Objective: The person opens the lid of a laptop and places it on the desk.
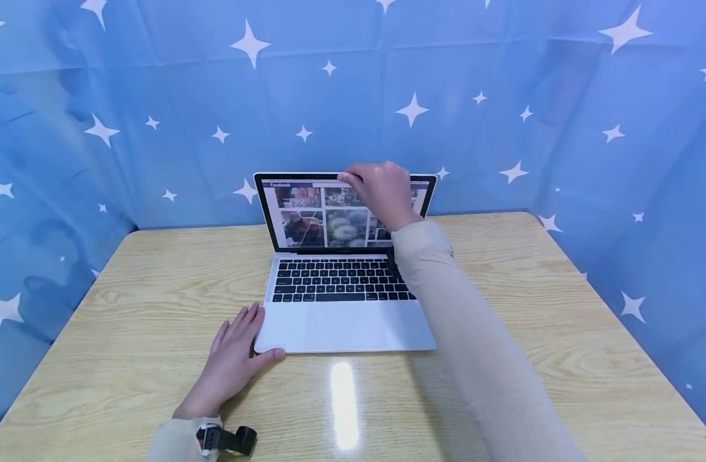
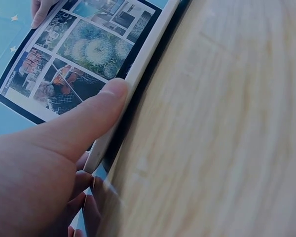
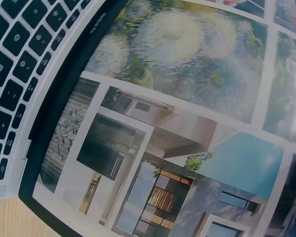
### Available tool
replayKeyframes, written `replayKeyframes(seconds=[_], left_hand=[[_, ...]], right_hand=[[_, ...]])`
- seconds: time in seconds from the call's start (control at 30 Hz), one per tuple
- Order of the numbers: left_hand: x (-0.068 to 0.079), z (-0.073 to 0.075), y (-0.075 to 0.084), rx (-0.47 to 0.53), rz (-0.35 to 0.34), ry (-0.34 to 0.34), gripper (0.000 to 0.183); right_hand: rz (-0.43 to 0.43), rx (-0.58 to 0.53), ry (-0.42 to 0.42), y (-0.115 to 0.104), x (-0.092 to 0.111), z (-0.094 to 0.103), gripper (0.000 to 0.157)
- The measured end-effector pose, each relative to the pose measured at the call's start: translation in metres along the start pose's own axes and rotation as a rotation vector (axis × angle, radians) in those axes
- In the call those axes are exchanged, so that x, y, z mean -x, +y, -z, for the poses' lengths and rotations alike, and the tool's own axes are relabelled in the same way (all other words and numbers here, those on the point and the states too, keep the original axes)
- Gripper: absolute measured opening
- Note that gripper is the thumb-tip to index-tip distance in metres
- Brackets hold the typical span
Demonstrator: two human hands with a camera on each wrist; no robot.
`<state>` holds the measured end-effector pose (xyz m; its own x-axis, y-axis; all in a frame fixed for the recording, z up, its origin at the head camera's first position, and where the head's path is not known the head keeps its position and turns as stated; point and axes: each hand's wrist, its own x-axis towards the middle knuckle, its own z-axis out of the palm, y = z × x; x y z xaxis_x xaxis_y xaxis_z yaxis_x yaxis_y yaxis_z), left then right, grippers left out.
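A silver laptop (image 1: 341,327) stands unfolded in the middle of the table, its screen (image 1: 301,228) lit with a grid of pictures. At the screen's top edge my right hand (image 1: 384,192) pinches the lid, thumb in front and the other fingers hidden behind it. My left hand (image 1: 232,359) lies at the front left corner of the base. Its thumb (image 2: 108,98) touches the front edge while the extended fingers lie along the left side. In the right wrist view only the screen (image 3: 212,113) and part of the keyboard (image 3: 27,34) show, not the hand.
The laptop stands on a light wood-grain table (image 1: 145,301). Behind and beside it hangs a blue cloth (image 1: 341,96) with white stars. A black band with a small device (image 1: 226,439) is on the left wrist.
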<state>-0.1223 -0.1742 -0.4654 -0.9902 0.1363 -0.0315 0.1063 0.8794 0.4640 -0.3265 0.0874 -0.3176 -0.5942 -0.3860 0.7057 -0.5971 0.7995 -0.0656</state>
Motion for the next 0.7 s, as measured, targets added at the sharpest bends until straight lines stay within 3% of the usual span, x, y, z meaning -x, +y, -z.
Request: replayKeyframes(seconds=[0.27, 0.7], left_hand=[[-0.0012, -0.0042, -0.0010, 0.000, -0.001, 0.007, 0.094], [-0.0004, -0.0008, -0.0025, -0.018, -0.012, 0.017, 0.093]], right_hand=[[-0.095, -0.004, 0.000, -0.0025, -0.0016, -0.0052, 0.031], [-0.151, 0.019, -0.018, -0.0066, -0.0051, -0.0083, 0.035]])
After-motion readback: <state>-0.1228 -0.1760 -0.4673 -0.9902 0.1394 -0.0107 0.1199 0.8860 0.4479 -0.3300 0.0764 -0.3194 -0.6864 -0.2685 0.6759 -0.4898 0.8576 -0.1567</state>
